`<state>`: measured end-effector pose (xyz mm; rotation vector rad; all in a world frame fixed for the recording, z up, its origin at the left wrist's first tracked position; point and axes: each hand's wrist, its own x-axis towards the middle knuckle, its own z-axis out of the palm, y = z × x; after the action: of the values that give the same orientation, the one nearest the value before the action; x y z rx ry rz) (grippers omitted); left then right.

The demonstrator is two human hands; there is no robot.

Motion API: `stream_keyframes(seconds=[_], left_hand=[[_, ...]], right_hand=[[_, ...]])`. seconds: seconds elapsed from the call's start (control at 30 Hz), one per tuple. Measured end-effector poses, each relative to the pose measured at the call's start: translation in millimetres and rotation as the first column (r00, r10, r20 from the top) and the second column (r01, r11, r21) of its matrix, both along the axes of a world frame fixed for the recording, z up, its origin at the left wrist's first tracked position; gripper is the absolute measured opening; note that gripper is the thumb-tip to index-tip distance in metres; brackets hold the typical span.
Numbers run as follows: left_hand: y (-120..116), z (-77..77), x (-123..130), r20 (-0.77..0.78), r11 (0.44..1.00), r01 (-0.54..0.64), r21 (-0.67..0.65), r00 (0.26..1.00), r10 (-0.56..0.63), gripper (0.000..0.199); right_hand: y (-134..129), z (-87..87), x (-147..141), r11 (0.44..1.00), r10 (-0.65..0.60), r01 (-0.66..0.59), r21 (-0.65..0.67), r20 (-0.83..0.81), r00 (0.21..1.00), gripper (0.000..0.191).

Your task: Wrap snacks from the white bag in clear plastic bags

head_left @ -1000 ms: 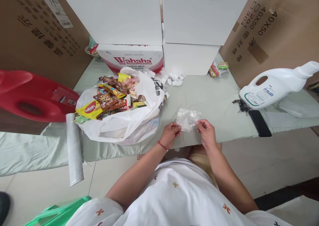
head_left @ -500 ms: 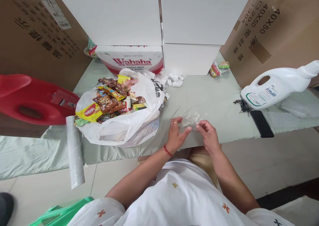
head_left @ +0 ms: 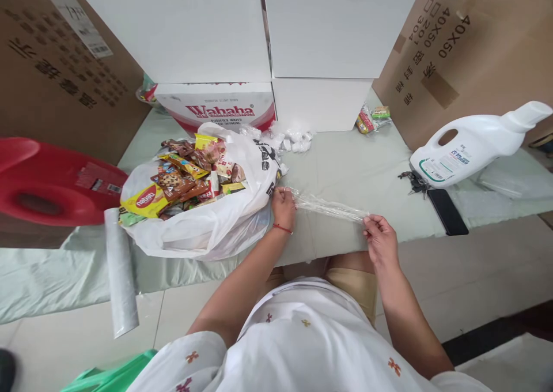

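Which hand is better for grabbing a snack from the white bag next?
Probably the left hand: it is right beside the white bag, while the right hand is farther away. Both hold the stretched clear plastic, so the left must let go first.

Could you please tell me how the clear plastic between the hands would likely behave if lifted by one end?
The clear plastic is probably floppy, since it bunches into narrow folds between the left hand and the right hand, so it would likely droop. It also looks thin and see-through, so it is likely very light.
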<state>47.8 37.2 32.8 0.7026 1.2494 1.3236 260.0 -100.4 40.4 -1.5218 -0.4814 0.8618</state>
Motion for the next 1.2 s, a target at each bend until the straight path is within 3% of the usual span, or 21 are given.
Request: stream_keyframes(seconds=[0.1, 0.17, 0.23, 0.3, 0.33, 0.4, 0.47, 0.53, 0.6, 0.67, 0.73, 0.8, 0.93, 0.97, 1.1, 1.2], left_hand=[[-5.7, 0.9, -10.2, 0.000, 0.997, 0.064, 0.031, 0.998, -0.064, 0.030], [-16.1, 6.2, -13.6, 0.000, 0.982, 0.175, 0.078, 0.984, -0.175, 0.036], [-28.6, 16.7, -13.3, 0.001, 0.939, 0.318, 0.130, 0.947, -0.320, 0.041], [-39.9, 30.9, -9.9, 0.007, 0.882, 0.442, 0.164, 0.894, -0.449, 0.044], [-44.4, 38.6, -7.7, 0.012, 0.854, 0.491, 0.173, 0.866, -0.500, 0.045], [-50.4, 52.5, -4.7, 0.027, 0.809, 0.562, 0.173, 0.818, -0.575, 0.046], [-52.0, 62.4, -6.2, 0.047, 0.792, 0.591, 0.155, 0.796, -0.603, 0.046], [-50.1, 66.6, -13.4, 0.079, 0.791, 0.599, 0.124, 0.789, -0.610, 0.051], [-46.8, 65.3, -24.2, 0.124, 0.775, 0.625, 0.097, 0.765, -0.632, 0.061], [-44.1, 59.5, -33.7, 0.140, 0.723, 0.687, 0.080, 0.710, -0.690, 0.066], [-42.8, 51.2, -37.7, 0.121, 0.677, 0.735, 0.049, 0.668, -0.734, 0.058], [-42.5, 42.6, -35.9, 0.105, 0.680, 0.733, 0.009, 0.675, -0.730, 0.049], [-40.8, 33.0, -28.4, 0.123, 0.756, 0.655, 0.008, 0.749, -0.651, 0.046], [-39.8, 32.8, -28.5, 0.124, 0.762, 0.648, 0.021, 0.754, -0.645, 0.045], [-33.5, 37.9, -38.0, 0.072, 0.723, 0.683, 0.102, 0.720, -0.690, 0.038], [-27.7, 46.9, -47.4, -0.027, 0.675, 0.709, 0.204, 0.694, -0.720, 0.033]], right_hand=[[-12.6, -4.5, 24.2, 0.957, 0.256, -0.228, -0.178, 0.155, 0.954, 0.039], [-11.7, 2.7, 38.9, 0.930, 0.340, -0.257, -0.263, 0.346, 0.874, 0.040], [-0.4, 17.5, 45.7, 0.949, 0.312, -0.231, -0.215, 0.530, 0.788, 0.040], [19.7, 34.3, 40.0, 0.933, 0.340, -0.343, -0.112, 0.589, 0.733, 0.045], [31.5, 41.4, 32.8, 0.889, 0.412, -0.451, -0.077, 0.566, 0.715, 0.051], [54.5, 50.0, 13.1, 0.751, 0.606, -0.658, -0.046, 0.442, 0.661, 0.061], [72.3, 51.9, -6.5, 0.652, 0.731, -0.758, -0.023, 0.285, 0.620, 0.053], [82.4, 50.5, -19.5, 0.664, 0.731, -0.747, 0.036, 0.181, 0.658, 0.039], [86.2, 49.4, -24.3, 0.740, 0.655, -0.664, 0.107, 0.109, 0.748, 0.036], [86.1, 49.2, -24.1, 0.804, 0.581, -0.581, 0.129, 0.044, 0.813, 0.038], [83.4, 48.2, -23.5, 0.831, 0.544, -0.544, 0.117, 0.036, 0.838, 0.041], [78.1, 45.0, -24.9, 0.796, 0.589, -0.596, 0.104, 0.090, 0.803, 0.048], [63.8, 35.0, -32.6, 0.542, 0.832, -0.839, -0.045, 0.169, 0.529, 0.064], [60.8, 33.7, -33.9, 0.521, 0.847, -0.848, -0.103, 0.190, 0.497, 0.058], [56.1, 41.2, -25.2, 0.600, 0.793, -0.768, -0.223, 0.288, 0.536, 0.040], [59.3, 54.7, -2.6, 0.583, 0.812, -0.790, -0.191, 0.185, 0.554, 0.048]])
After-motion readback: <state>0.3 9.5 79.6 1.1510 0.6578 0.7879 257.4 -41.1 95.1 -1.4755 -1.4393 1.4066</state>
